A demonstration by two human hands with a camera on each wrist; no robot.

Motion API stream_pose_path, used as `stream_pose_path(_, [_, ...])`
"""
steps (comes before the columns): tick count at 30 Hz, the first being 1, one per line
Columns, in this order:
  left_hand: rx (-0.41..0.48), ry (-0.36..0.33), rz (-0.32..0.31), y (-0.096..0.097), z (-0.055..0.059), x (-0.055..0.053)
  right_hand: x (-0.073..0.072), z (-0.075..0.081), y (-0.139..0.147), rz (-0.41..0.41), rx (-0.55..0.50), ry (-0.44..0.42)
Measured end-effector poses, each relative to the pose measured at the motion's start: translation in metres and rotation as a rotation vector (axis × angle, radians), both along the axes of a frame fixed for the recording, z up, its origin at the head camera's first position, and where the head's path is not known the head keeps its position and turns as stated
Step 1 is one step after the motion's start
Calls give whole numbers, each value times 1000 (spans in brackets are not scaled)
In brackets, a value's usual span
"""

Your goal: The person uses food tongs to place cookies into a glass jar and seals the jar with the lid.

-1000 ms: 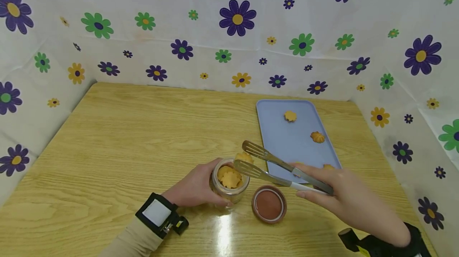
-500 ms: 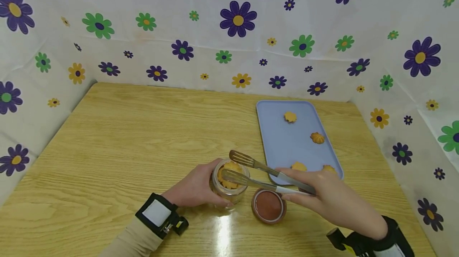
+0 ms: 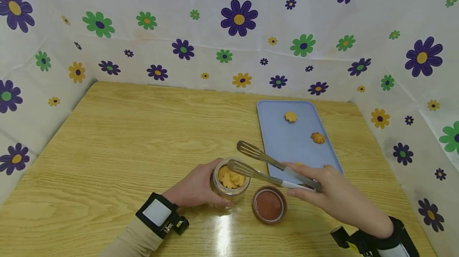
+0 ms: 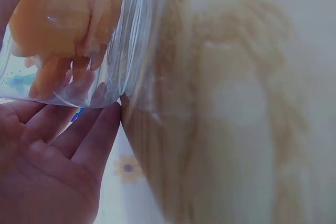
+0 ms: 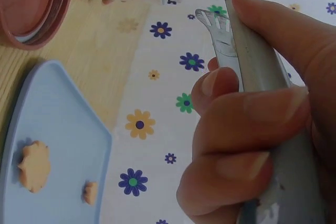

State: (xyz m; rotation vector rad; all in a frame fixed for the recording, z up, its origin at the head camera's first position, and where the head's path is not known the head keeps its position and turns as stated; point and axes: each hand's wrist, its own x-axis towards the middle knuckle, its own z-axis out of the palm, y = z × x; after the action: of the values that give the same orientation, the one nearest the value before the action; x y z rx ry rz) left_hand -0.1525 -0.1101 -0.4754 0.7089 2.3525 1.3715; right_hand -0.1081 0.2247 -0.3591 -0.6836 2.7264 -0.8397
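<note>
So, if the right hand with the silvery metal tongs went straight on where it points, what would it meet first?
Probably the clear, round jar of golden biscuits, with the tongs leading: they overlap its rim in the head view. Height is unclear, so they might pass above it.

Beige left sleeve [image 3: 132, 238], black wristbands [image 3: 165, 202] with white panels [image 3: 156, 212] and yellow-marked attachments [image 3: 179, 225]

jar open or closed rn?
Open. The jar has nothing over its mouth: cookies show inside from above, and the brown lid lies apart on the table.
</note>
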Motion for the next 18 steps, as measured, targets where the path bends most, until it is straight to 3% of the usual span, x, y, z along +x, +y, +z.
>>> stream_pose_path(3, [4,-8,-1,0,0,1,1,4,7,-32,-8,-2])
stream_pose_path(9, [4,-23,-2,1,1,0,3,13,33,-179,27,32])
stream_pose_path(14, [3,-26,-2,1,2,1,2,11,63,-281,169,44])
stream_pose_path(18, [12,-33,-10,0,3,1,4,-1,82,-304,294,-14])
